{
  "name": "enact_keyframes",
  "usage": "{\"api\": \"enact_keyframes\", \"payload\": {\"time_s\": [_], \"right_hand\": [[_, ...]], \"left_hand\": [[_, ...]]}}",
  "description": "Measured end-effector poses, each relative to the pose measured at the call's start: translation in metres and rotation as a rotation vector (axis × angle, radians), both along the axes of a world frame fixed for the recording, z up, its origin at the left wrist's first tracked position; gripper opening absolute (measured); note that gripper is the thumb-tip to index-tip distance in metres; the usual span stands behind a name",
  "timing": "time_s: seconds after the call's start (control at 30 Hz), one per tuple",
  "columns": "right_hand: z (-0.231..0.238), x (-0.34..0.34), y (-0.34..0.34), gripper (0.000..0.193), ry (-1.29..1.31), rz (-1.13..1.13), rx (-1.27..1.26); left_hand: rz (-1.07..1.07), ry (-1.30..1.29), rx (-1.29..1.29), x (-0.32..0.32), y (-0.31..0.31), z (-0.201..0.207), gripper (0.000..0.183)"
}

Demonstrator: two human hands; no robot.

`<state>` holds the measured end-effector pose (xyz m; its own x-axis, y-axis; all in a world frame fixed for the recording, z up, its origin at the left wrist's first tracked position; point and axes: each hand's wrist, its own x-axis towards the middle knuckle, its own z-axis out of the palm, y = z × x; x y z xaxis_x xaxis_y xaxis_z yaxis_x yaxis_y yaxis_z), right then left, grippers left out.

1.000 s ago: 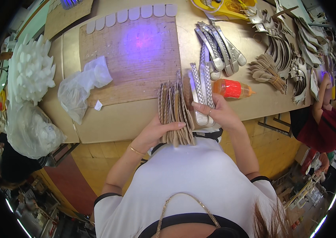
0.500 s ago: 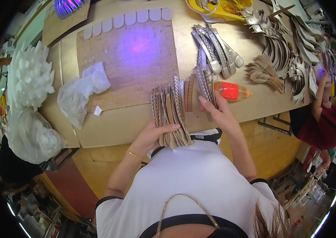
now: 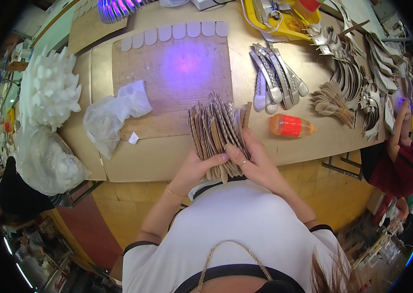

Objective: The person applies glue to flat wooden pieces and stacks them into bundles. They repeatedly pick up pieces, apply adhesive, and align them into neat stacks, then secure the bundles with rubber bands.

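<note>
Close to my body, a stack of brown and silvery braided straps (image 3: 212, 128) stands on edge, fanned out at its far end. My left hand (image 3: 196, 170) closes round its left side, thumb across the near ends. From the right, my right hand (image 3: 259, 165) grips the same stack, its thumb pressed on the straps and its fingers partly hidden behind them. Right of the hands lies an orange bottle (image 3: 284, 126) with a red label and pointed tip. Beyond it, several silver braided straps (image 3: 276, 78) lie in a loose pile.
A brown board (image 3: 167, 97) with a row of pale rounded tabs (image 3: 179, 31) lies ahead under a violet light spot. Plastic bags (image 3: 111, 117) rest at left. A yellow tray (image 3: 284, 30) and bundled strips (image 3: 332, 105) stand at right. Another person (image 3: 404, 161) is at far right.
My right hand has moved left from the pile, and its strap has joined the stack. Both hands now grip the stack. The whole view has shifted slightly.
</note>
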<state>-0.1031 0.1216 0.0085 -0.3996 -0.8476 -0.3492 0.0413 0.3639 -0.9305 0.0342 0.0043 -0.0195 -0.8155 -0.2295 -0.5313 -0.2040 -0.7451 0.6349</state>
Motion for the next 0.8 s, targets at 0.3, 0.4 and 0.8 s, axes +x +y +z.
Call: {"api": "enact_keyframes", "payload": {"time_s": [0.3,0.4,0.8], "right_hand": [[-0.008,0.011,0.011,0.054,-0.151,-0.045,-0.029],[-0.011,0.012,0.013,0.053,-0.065,-0.047,-0.091],[0.012,0.005,0.004,0.051,-0.546,-0.086,-0.033]], "left_hand": [[0.122,-0.111,0.173,0.004,0.016,0.013,0.044],[0.068,-0.144,0.196,0.008,0.017,0.021,0.046],[-0.009,-0.022,-0.047,0.011,0.02,0.017,0.039]]}}
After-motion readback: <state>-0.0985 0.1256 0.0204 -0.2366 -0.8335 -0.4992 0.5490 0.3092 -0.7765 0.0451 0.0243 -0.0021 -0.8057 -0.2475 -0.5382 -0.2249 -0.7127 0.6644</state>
